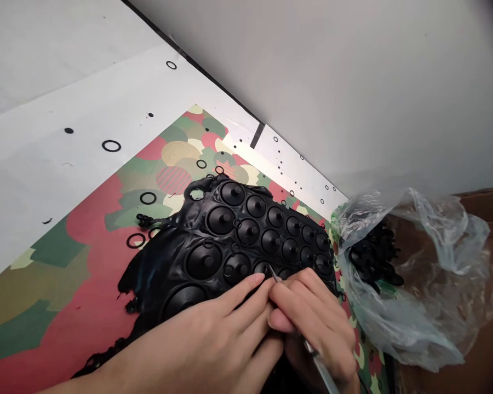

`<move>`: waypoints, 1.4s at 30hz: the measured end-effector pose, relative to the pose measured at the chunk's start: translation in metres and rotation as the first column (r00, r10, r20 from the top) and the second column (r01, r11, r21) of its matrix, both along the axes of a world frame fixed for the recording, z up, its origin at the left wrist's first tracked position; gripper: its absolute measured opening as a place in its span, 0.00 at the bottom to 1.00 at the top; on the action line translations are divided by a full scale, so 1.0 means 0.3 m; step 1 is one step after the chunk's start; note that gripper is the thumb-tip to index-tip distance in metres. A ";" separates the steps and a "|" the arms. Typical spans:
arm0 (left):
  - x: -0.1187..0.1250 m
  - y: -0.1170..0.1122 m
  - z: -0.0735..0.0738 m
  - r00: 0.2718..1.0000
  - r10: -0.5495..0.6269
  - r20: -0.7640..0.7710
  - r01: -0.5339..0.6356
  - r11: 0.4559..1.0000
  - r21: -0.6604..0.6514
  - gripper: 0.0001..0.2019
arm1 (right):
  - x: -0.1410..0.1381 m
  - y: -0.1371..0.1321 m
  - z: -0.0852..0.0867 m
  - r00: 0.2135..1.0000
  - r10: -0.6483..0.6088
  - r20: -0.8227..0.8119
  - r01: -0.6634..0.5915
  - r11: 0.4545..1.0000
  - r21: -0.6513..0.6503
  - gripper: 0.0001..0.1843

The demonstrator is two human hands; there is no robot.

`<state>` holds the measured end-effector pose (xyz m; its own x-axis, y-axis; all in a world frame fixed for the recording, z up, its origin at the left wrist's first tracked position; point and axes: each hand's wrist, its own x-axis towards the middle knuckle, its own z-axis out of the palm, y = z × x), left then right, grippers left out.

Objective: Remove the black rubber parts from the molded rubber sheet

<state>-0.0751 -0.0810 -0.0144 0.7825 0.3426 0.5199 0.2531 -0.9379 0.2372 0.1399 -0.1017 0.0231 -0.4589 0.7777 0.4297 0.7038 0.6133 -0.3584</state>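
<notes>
A black moulded rubber sheet [230,235] with rows of round domed parts lies on a camouflage-patterned mat [94,257]. My left hand [205,345] rests flat on the sheet's near edge, fingers stretched out and pressing it down. My right hand [316,323] is closed in a pinch around a thin metal tool [312,355]. The tool's tip touches one domed part near the sheet's front edge. Both hands touch each other at the fingertips.
Loose black rubber rings [111,145] lie scattered on the mat and on the white table surface [45,137]. A clear plastic bag [414,273] holding black rubber pieces sits at the right, beside brown cardboard [488,208]. A grey wall [353,82] rises behind the table.
</notes>
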 end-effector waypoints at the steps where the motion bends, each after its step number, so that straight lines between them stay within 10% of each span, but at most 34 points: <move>1: 0.000 -0.001 -0.002 1.000 0.001 0.004 -0.001 1.000 0.000 0.18 | 0.002 -0.003 0.000 1.000 0.000 0.030 0.001 1.000 -0.014 0.09; 30: 0.002 0.001 -0.029 1.000 0.015 0.008 -0.016 0.999 0.040 0.21 | -0.073 0.006 -0.020 0.979 -0.070 0.189 0.037 0.984 0.176 0.06; 35: 0.000 0.006 -0.026 0.999 0.041 -0.018 -0.040 0.997 0.062 0.23 | -0.060 0.033 -0.003 0.945 -0.238 0.225 0.213 0.968 0.130 0.12; 42: -0.007 0.002 -0.021 0.999 0.040 -0.034 -0.039 0.998 0.043 0.24 | -0.020 0.016 -0.019 0.975 -0.213 -0.067 0.222 0.955 0.196 0.15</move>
<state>-0.0771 -0.0804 -0.0206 0.7864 0.3518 0.5077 0.2976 -0.9361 0.1877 0.1339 -0.0967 0.0176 -0.2651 0.7518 0.6037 0.8141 0.5101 -0.2777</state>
